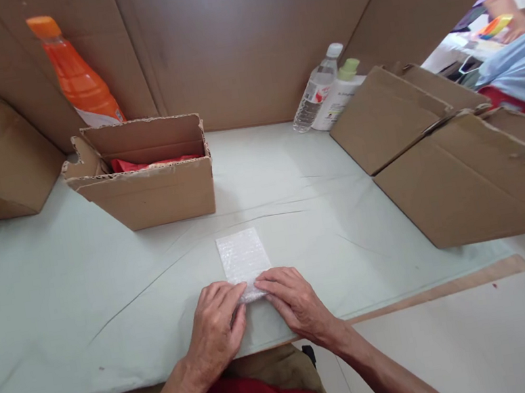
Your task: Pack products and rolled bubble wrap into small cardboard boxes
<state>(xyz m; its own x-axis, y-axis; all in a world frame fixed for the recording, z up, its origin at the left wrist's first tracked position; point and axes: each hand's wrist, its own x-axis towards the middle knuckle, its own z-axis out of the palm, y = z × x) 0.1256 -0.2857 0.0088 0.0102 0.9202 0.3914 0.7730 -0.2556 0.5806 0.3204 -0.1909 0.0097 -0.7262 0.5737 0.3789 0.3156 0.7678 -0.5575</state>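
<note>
A small rectangle of bubble wrap lies on the pale green table cover, close to the front edge. My left hand pinches its near left corner between thumb and fingers. At the near right corner, my right hand grips it the same way. The near edge between the two hands looks folded or rolled over. Whether anything lies inside the bubble wrap I cannot tell.
Ahead stands an open cardboard box with red packets inside. Behind it is an orange drink bottle. More cardboard boxes line the right, near a water bottle and a white bottle. A co-worker's arm shows far right.
</note>
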